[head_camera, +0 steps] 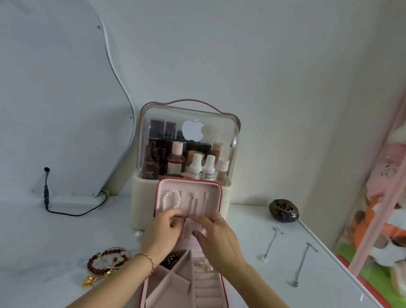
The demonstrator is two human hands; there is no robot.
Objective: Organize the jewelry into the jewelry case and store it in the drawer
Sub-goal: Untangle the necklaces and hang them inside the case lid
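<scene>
At the case (185, 291) lid, both hands work a chain onto its hooks: left hand (163, 227) and right hand (215, 236) pinch something thin, too small to identify. Next, judging by the spread: necklaces (302, 264) at three o'clock, bracelets (108, 261) at nine.

Pale wall (234, 43), white tabletop (21, 247), mirror (47, 90)

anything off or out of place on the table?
Nothing spilled or broken. Jewelry still lies loose outside the jewelry case: beaded bracelets on its left, two chain necklaces on its right, one pearl beside the cosmetics box.
</scene>
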